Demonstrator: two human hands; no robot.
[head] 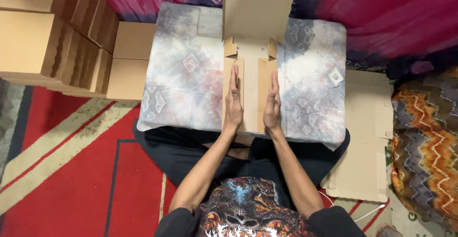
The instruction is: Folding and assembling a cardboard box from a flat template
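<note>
A flat brown cardboard box blank (253, 51) lies across a low table covered with a grey tie-dye cloth (186, 84). Its near part is folded into a narrow channel. My left hand (233, 104) presses flat against the left side flap, fingers straight and together. My right hand (273, 104) presses the right side flap in the same way. Both palms face each other with the strip of cardboard between them. The far panel of the blank reaches beyond the table's back edge.
Stacks of folded cardboard boxes (52, 36) stand at the left. More flat cardboard blanks (367, 136) lie on the floor at the right, beside a zigzag-patterned cushion (427, 146). A red rug (71, 170) covers the floor at the left.
</note>
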